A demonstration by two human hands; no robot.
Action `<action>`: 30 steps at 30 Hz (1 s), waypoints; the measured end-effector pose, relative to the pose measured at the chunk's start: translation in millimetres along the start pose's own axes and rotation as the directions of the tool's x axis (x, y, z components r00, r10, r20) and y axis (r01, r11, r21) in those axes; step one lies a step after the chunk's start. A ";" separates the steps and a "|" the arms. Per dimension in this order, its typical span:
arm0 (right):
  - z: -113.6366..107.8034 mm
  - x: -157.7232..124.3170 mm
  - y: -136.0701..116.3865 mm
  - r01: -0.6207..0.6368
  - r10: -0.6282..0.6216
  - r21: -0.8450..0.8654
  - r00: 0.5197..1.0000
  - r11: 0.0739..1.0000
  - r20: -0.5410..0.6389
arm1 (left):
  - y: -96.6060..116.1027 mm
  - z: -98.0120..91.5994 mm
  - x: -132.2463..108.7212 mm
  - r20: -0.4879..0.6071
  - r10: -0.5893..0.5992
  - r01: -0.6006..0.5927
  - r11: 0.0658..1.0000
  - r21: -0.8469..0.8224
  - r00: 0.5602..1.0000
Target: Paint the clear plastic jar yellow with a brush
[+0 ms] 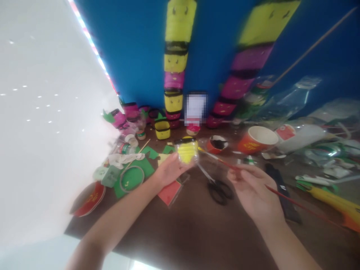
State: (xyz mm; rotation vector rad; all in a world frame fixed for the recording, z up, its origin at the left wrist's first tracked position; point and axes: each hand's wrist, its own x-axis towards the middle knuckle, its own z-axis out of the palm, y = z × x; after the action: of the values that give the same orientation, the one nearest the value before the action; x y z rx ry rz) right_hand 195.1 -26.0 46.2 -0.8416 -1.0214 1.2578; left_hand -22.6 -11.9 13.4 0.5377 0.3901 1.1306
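The left hand (168, 170) grips a yellow-painted cup (187, 151). The right hand (253, 189) pinches a thin red brush (295, 204), with black scissors (218, 187) lying between the hands.

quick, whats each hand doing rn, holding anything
Left hand: closed on the yellow cup.
Right hand: closed on the red brush.

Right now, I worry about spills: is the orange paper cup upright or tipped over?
Upright: the orange paper cup stands on its base, open rim up, white inside showing.
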 end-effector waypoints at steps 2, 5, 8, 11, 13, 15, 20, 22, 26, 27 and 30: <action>2.7 -2.9 0.3 0.053 -0.053 -0.025 0.999 0.998 -0.004 | 0.2 1.1 0.1 0.002 0.002 -0.002 1.000 -0.005 1.000; 4.6 -6.8 1.8 0.130 -0.132 -0.078 0.991 0.989 -0.025 | 0.4 1.9 0.4 0.005 0.001 -0.001 1.000 -0.017 1.000; 3.5 -10.4 3.9 0.158 -0.167 -0.137 0.984 0.978 -0.058 | 0.3 1.5 0.7 0.004 0.001 -0.001 1.000 -0.017 1.000; 1.4 -14.4 6.6 0.117 -0.139 -0.189 0.984 0.975 -0.111 | -0.6 0.4 1.2 0.019 0.011 -0.011 1.000 0.001 1.000; 0.4 -17.2 8.7 0.106 -0.141 -0.227 0.980 0.968 -0.142 | -1.7 -0.7 1.7 0.029 0.028 -0.029 0.999 0.025 0.999; 0.2 -19.6 10.7 0.127 -0.172 -0.265 0.973 0.956 -0.155 | -3.2 -2.5 2.3 0.037 0.043 -0.045 0.997 0.055 0.998; 4.8 -22.8 10.7 0.191 -0.273 -0.372 0.945 0.908 -0.182 | -7.2 -8.6 4.1 0.038 0.056 -0.059 0.995 0.083 0.998; 7.9 -23.1 8.9 0.192 -0.288 -0.419 0.941 0.888 -0.179 | -8.2 -9.8 4.3 0.020 0.056 -0.057 0.995 0.082 0.998; 12.5 -22.7 5.5 0.200 -0.305 -0.454 0.937 0.868 -0.171 | -8.8 -9.1 3.8 -0.010 0.052 -0.051 0.996 0.074 0.999; 13.1 -22.5 4.9 0.203 -0.308 -0.455 0.936 0.867 -0.171 | -8.8 -8.6 3.7 -0.013 0.053 -0.052 0.996 0.070 0.999; 13.8 -22.1 4.4 0.197 -0.301 -0.461 0.940 0.866 -0.163 | -8.6 -7.3 3.4 -0.020 0.060 -0.058 0.996 0.074 0.998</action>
State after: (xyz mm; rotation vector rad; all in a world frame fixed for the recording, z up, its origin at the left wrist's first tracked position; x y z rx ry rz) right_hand 180.4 -47.8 43.7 -1.1298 -1.2006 0.6923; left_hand -18.9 -10.0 2.4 0.6043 0.4388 1.1836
